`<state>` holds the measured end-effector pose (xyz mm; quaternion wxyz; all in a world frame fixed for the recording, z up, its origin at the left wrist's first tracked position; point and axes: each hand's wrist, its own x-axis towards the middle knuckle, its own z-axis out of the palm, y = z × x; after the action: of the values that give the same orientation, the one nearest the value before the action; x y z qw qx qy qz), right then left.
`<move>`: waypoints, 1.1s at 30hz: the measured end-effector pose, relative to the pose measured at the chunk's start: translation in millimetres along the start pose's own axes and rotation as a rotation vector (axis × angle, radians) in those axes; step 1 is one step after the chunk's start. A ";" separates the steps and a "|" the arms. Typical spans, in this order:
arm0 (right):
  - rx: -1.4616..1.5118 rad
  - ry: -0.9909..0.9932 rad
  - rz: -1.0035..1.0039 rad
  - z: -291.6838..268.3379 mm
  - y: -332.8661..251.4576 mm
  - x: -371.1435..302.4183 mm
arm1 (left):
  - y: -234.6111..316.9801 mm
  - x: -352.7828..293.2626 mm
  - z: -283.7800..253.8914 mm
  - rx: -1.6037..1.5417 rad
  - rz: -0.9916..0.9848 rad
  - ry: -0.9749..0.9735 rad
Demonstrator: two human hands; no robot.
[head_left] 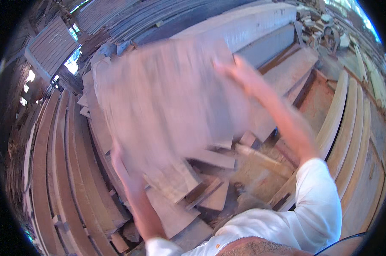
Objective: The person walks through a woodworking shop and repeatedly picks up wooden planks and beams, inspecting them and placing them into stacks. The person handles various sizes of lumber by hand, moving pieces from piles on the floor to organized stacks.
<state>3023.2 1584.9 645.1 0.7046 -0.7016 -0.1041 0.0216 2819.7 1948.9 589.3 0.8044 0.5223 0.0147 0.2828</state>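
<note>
A wide wooden board [163, 94], smeared by motion, is held up in front of me between both hands. My right hand [240, 73] grips its far right edge, with the thumb over the near face. My left hand [124, 166] is at the lower left edge, its fingers partly hidden and blurred. The board covers much of what lies behind it. Beneath it, loose wood offcuts [212, 158] and a thick block [176, 181] lie in a jumbled heap.
Long planks [75, 170] are stacked along the left. A large pale beam [244, 25] stands behind the board. More long pale boards [342, 123] run down the right side. Scrap wood [316, 32] is piled at the far right. A slatted panel [52, 47] is at the far left.
</note>
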 end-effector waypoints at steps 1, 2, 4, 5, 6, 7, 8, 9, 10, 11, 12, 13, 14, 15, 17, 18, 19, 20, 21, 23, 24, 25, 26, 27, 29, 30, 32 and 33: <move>-0.233 0.242 0.036 -24.4 -23.2 76.0 | -2.7 89.2 32.4 -0.021 0.012 -0.038; -0.390 0.166 -0.067 -40.1 -71.3 114.9 | 33.0 161.3 72.0 -0.010 0.055 -0.063; -0.522 0.183 -0.186 -86.0 -146.8 190.9 | 56.4 230.5 139.3 -0.029 0.100 0.174; -0.462 0.231 -0.199 -98.1 -163.1 215.3 | 65.7 259.2 173.2 -0.031 0.107 0.299; -0.446 0.208 -0.332 -98.8 -152.1 218.2 | 63.4 257.8 184.5 -0.024 0.143 0.231; -0.415 0.171 -0.450 -92.0 -131.1 201.6 | 54.9 254.1 182.6 0.001 0.172 0.175; -0.392 0.153 -0.577 -89.0 -109.5 173.0 | 34.8 239.0 168.0 0.084 0.269 0.025; -0.481 0.173 -0.578 -66.4 -77.4 125.1 | 33.9 201.9 140.8 0.205 0.392 -0.123; -0.596 0.166 -0.542 -82.3 -10.8 105.2 | -4.4 157.4 129.2 0.427 0.386 -0.053; -0.651 0.214 -0.540 -75.1 36.2 54.6 | -48.1 121.8 89.4 0.507 0.477 -0.175; -0.653 0.109 -0.485 -102.5 124.6 29.4 | -92.3 80.5 44.6 0.908 0.650 -0.142; -0.877 0.165 -0.347 -131.8 215.8 -26.0 | -129.0 19.8 24.7 1.084 0.470 -0.229; -0.896 0.065 -0.073 -156.8 296.0 -94.1 | -164.7 -42.7 -21.8 1.116 0.215 -0.263; -0.948 -0.045 0.203 -180.6 375.0 -159.3 | -206.0 -110.6 -70.4 1.168 -0.082 -0.186; -0.771 -0.080 0.218 -168.0 481.7 -342.3 | -233.3 -282.5 -188.7 1.182 -0.231 -0.130; -1.146 -0.471 0.293 -205.5 534.4 -438.8 | -242.3 -344.6 -202.7 1.080 -0.373 -0.124; -1.454 -0.908 0.249 -247.7 565.6 -519.2 | -253.4 -391.2 -211.3 1.002 -0.589 -0.090; -1.018 -0.359 0.570 -176.6 556.3 -581.0 | -217.7 -438.0 -248.7 1.087 -0.768 0.009; -1.099 -0.419 0.885 -173.0 546.6 -645.1 | -206.9 -468.3 -262.1 1.074 -0.924 0.044; -1.104 -0.559 1.061 -159.8 542.1 -698.3 | -186.0 -505.3 -295.1 1.055 -1.071 0.100; -1.103 -0.644 0.999 -150.0 546.0 -711.5 | -178.0 -518.7 -314.3 1.046 -1.136 0.120; -1.127 -0.749 0.874 -139.6 554.7 -708.6 | -169.3 -531.0 -332.9 1.025 -1.155 0.153; -1.178 -0.836 0.686 -134.3 567.5 -697.5 | -165.2 -540.7 -347.1 0.995 -1.166 0.171; -1.242 -0.847 0.493 -134.5 578.5 -682.3 | -167.6 -548.2 -357.6 0.958 -1.169 0.168; -1.166 -0.592 0.314 -100.8 575.2 -628.2 | -158.8 -548.7 -387.6 0.946 -1.063 0.162; -0.936 -0.238 0.469 -42.8 547.4 -595.5 | -134.9 -552.2 -413.1 0.989 -1.005 0.196; -0.644 -0.086 0.636 -10.9 516.9 -533.6 | -132.7 -529.4 -433.3 0.946 -0.837 0.222; -0.739 -0.059 0.538 -10.7 505.6 -508.6 | -141.9 -508.0 -428.8 0.890 -0.783 0.237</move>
<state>2586.5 1491.9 83.8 0.3732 -0.9070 0.0612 0.1854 2318.8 2024.9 136.1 0.5457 0.7294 0.4124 -0.0114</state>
